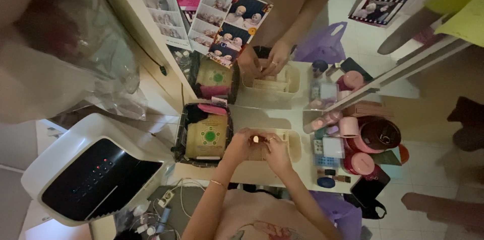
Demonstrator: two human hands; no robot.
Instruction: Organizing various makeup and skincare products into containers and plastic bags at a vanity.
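Cream-coloured plastic tray sits on the white bench, near the mirror. Both hands, left and right, pinch a small shiny thing over it. The tray looks mostly unfilled.

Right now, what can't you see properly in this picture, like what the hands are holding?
- Head view: the small item between the left hand and right hand is too tiny and glared to name.
- Contents of the cream tray: hidden by both hands.
- Mirror above: the reflected hands cover the tray's reflection too.
- Top left: a blurred clear plastic bag hides what lies behind.
- Black tablet: partly covered by pink jars.
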